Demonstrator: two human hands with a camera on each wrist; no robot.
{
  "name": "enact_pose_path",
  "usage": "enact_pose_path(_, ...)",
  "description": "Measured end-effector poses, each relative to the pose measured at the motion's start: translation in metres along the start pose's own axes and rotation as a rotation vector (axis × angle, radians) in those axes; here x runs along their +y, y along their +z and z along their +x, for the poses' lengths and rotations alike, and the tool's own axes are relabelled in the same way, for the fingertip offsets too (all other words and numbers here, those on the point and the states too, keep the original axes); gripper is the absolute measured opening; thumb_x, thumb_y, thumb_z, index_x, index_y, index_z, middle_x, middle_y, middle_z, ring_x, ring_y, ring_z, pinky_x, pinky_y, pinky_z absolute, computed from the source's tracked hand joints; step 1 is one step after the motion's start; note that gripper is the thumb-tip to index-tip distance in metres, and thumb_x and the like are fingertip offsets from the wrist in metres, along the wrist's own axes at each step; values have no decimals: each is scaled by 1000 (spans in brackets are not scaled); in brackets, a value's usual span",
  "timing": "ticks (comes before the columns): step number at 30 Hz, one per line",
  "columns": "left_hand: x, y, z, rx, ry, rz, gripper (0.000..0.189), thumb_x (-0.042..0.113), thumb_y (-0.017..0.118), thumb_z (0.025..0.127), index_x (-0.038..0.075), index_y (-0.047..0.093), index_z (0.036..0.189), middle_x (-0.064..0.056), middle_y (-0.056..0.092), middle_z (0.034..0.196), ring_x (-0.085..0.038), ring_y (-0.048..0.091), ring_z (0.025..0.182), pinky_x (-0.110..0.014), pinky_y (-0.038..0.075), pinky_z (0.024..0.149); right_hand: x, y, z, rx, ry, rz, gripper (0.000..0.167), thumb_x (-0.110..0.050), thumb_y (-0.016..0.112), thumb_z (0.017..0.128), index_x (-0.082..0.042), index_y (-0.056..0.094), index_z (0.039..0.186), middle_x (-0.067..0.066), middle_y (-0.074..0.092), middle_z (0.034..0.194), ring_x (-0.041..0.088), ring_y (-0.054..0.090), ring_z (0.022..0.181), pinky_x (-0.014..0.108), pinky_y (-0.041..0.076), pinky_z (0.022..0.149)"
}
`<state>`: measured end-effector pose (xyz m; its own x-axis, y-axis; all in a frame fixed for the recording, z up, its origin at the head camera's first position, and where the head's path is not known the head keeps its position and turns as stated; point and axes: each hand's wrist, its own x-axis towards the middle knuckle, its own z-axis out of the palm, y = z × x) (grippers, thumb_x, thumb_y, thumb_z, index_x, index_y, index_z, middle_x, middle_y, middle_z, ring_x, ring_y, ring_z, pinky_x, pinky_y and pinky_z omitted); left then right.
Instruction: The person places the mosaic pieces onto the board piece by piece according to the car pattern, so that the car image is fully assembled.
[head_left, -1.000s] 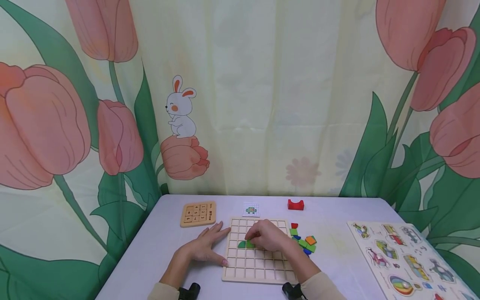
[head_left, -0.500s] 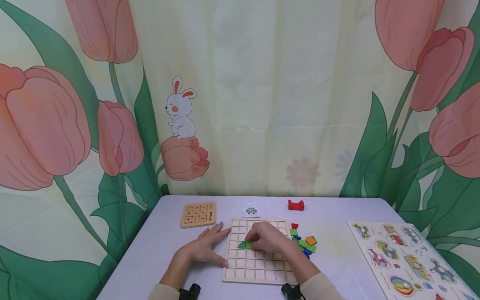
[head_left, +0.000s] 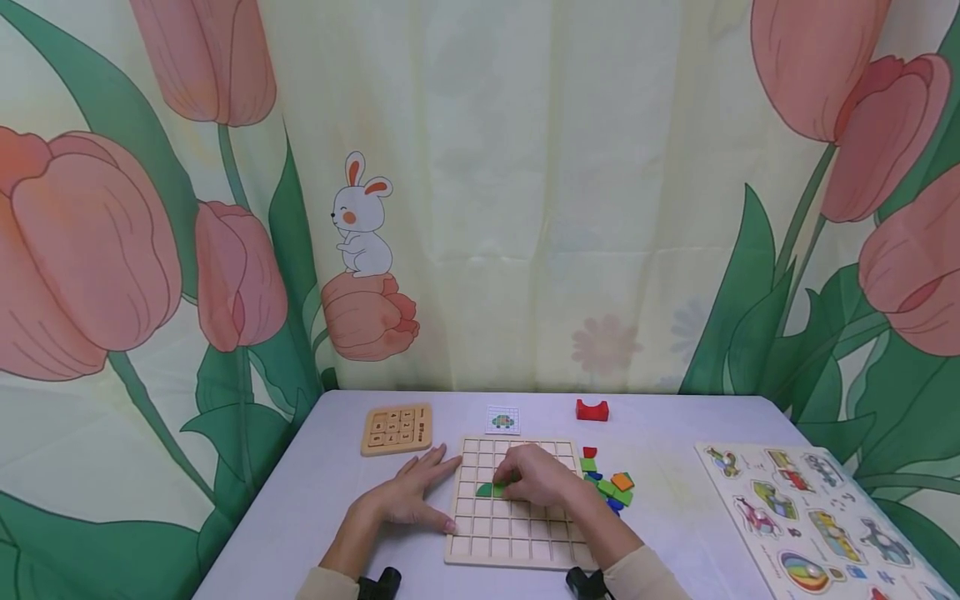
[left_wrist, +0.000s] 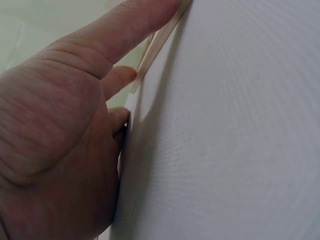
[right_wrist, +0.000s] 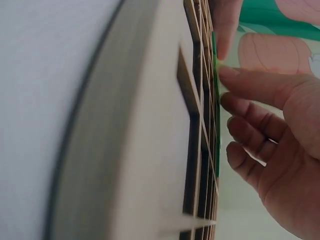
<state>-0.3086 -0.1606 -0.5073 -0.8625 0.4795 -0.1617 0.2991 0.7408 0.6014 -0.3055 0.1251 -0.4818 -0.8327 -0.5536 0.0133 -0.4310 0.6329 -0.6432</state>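
In the head view, a wooden grid board (head_left: 480,550) lies on the white-covered table. My left hand (head_left: 408,497) is spread at its left side, the thumb and fingertips right at the edge; the left wrist view has the thumb along the wooden rim (left_wrist: 162,42). Over the grid, my right hand (head_left: 536,475) pinches a light green square tile (head_left: 498,492) between thumb and index finger, low at the grid; the other fingers are curled loosely. A dark green rounded tile (head_left: 483,490) sits in the neighbouring cell to the left. The right palm hides part of the grid.
Right of the board lies a loose pile of green, blue, red and orange tiles (head_left: 606,487). Behind it stand a small pattern card (head_left: 502,420) and a red notched block (head_left: 592,410). A wooden number board (head_left: 397,428) lies back left, a picture puzzle sheet (head_left: 813,508) right.
My right fingertips have shifted very slightly to the right over the light green tile. My left hand and the board stay where they were.
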Motion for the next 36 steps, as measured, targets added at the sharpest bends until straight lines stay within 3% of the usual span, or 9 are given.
enact_pose_path(7,1,1,1,1,-11,-3,110,63,90,68,35,39,161,-9,15,176,-43,6,162,-73,8,126,10,-11,-10,73,19,24,33,-24,80,92,-18,77,124,-2,71,111,12,59,87,23,54,68)
enact_pose_path(13,-1,1,0,5,3,3,112,63,90,68,32,38,162,-10,15,176,-40,6,163,-69,7,128,19,-25,-24,165,5,22,45,-24,78,94,-13,69,137,7,67,127,13,57,86,23,51,63)
enact_pose_path(24,0,1,2,4,8,2,113,64,90,67,30,38,162,-11,15,176,-39,6,163,-68,6,129,44,-50,-49,317,155,40,46,-19,82,90,-16,70,134,8,69,124,14,57,87,23,54,65)
enact_pose_path(36,-2,2,2,6,11,16,113,64,89,68,31,38,162,-11,15,176,-39,6,163,-68,6,129,59,-70,-64,311,265,92,43,-17,84,88,-15,72,130,9,71,123,18,59,95,26,58,69)
